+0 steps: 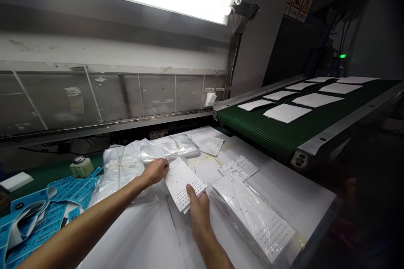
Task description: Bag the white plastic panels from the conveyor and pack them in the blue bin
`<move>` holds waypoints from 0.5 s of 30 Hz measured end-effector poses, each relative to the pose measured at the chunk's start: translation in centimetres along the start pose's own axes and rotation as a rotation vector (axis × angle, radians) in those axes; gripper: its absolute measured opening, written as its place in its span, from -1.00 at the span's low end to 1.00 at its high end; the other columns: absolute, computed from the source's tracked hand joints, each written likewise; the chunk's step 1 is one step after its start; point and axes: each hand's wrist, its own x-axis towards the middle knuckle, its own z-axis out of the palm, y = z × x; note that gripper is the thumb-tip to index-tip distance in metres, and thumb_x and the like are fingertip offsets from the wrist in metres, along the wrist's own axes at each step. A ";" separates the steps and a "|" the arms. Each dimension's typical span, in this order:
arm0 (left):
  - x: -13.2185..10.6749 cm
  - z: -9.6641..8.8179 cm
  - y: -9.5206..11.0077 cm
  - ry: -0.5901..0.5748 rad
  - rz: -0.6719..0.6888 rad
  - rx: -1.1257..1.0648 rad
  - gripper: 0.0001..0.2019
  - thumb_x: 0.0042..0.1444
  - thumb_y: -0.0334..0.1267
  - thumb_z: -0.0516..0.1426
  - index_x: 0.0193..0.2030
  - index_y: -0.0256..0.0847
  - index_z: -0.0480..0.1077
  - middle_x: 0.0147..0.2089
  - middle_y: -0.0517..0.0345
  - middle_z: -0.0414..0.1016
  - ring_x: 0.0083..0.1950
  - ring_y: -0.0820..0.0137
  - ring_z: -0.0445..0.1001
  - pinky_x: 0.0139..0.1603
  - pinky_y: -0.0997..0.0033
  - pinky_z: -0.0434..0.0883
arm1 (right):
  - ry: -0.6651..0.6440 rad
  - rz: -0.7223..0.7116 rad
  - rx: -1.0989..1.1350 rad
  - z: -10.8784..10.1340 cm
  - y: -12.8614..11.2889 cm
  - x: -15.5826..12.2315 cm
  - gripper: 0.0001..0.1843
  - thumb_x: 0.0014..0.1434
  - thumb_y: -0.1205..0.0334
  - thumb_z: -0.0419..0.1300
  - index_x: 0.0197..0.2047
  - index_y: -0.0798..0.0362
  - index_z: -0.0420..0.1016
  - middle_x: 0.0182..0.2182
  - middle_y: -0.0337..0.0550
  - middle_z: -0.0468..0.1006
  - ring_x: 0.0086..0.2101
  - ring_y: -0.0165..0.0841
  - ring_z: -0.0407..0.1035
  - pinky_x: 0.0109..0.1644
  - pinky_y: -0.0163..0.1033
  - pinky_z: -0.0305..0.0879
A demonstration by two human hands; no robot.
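Both my hands grip a thin stack of white perforated sheets just above the white worktable. My left hand pinches the stack's far left corner, fingers closed. At the near edge, my right hand clasps the stack with the thumb on top. A clear plastic bag holding more of the same sheets lies to the right of my right hand. Left of my left hand sit tied clear bags of sheets.
Loose perforated sheets lie further back on the table. A green conveyor belt on the right carries several white sheets. Blue printed labels and a small jar are at the left. A lit lamp hangs overhead.
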 end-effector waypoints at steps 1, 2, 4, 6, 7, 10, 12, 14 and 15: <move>-0.2 0.0 0.1 0.001 0.015 0.019 -0.80 0.09 -0.31 0.00 -0.46 -0.21 0.41 -0.33 0.02 0.50 -0.33 0.27 0.43 -0.41 0.42 0.21 | 0.008 0.000 0.010 0.0 0.1 -0.1 -0.35 0.09 0.04 0.18 0.19 0.18 0.27 -0.11 0.01 0.57 -0.09 -0.15 0.44 -0.07 -0.14 0.36; -0.3 -0.1 0.3 0.003 0.029 0.034 -0.80 0.10 -0.31 0.00 -0.44 -0.20 0.41 -0.33 0.03 0.50 -0.33 0.28 0.43 -0.41 0.42 0.20 | 0.020 -0.003 0.020 0.1 0.2 -0.1 -0.34 0.10 0.04 0.17 0.21 0.18 0.23 -0.10 0.02 0.56 -0.06 -0.15 0.43 -0.05 -0.14 0.35; -0.7 -0.2 0.6 0.003 0.057 0.062 -0.81 0.12 -0.31 -0.01 -0.40 -0.20 0.41 -0.32 0.04 0.50 -0.31 0.28 0.43 -0.39 0.43 0.20 | 0.044 -0.012 0.034 0.2 0.3 -0.2 -0.31 0.11 0.04 0.15 0.24 0.17 0.18 -0.06 0.03 0.54 -0.03 -0.16 0.40 -0.03 -0.14 0.34; -1.0 -0.3 0.9 0.004 0.081 0.091 -0.81 0.14 -0.32 -0.03 -0.37 -0.20 0.39 -0.31 0.04 0.50 -0.31 0.29 0.42 -0.38 0.42 0.19 | 0.030 -0.014 0.045 0.4 0.4 -0.3 -0.31 0.08 0.04 0.18 0.23 0.17 0.20 -0.06 0.05 0.54 -0.03 -0.14 0.40 -0.05 -0.13 0.35; -1.1 -0.4 1.0 0.005 0.093 0.106 -0.80 0.15 -0.33 -0.04 -0.37 -0.20 0.38 -0.31 0.04 0.49 -0.32 0.29 0.42 -0.38 0.41 0.19 | 0.013 -0.013 0.050 0.5 0.4 -0.3 -0.31 0.07 0.05 0.20 0.22 0.17 0.23 -0.07 0.05 0.55 -0.05 -0.13 0.41 -0.07 -0.13 0.37; -1.5 -0.6 1.3 0.008 0.130 0.151 -0.79 0.18 -0.34 -0.09 -0.37 -0.20 0.34 -0.34 0.06 0.47 -0.36 0.32 0.38 -0.40 0.41 0.16 | -0.021 -0.025 0.060 0.8 0.7 0.0 -0.36 0.07 0.06 0.20 0.18 0.16 0.29 -0.10 0.02 0.56 -0.08 -0.14 0.43 -0.09 -0.15 0.37; -1.9 -0.7 1.4 0.006 0.165 0.176 -0.79 0.19 -0.34 -0.11 -0.35 -0.19 0.31 -0.35 0.08 0.45 -0.38 0.35 0.36 -0.41 0.41 0.14 | -0.021 -0.041 0.059 0.8 1.1 0.3 -0.38 0.07 0.08 0.19 0.18 0.15 0.29 -0.09 0.00 0.56 -0.08 -0.16 0.43 -0.06 -0.16 0.36; -2.5 -0.5 1.6 -0.004 0.212 0.204 -0.79 0.20 -0.34 -0.12 -0.36 -0.18 0.29 -0.36 0.10 0.42 -0.41 0.37 0.32 -0.43 0.41 0.11 | -0.025 -0.052 0.055 0.7 1.6 0.6 -0.39 0.07 0.10 0.20 0.17 0.15 0.30 -0.09 -0.01 0.56 -0.07 -0.17 0.43 -0.05 -0.18 0.35; -2.8 -0.4 1.7 -0.013 0.235 0.220 -0.80 0.19 -0.34 -0.12 -0.37 -0.18 0.27 -0.37 0.10 0.41 -0.43 0.38 0.29 -0.45 0.41 0.09 | -0.023 -0.058 0.052 0.6 1.9 0.6 -0.40 0.07 0.10 0.20 0.16 0.15 0.31 -0.09 -0.02 0.56 -0.06 -0.18 0.42 -0.04 -0.18 0.34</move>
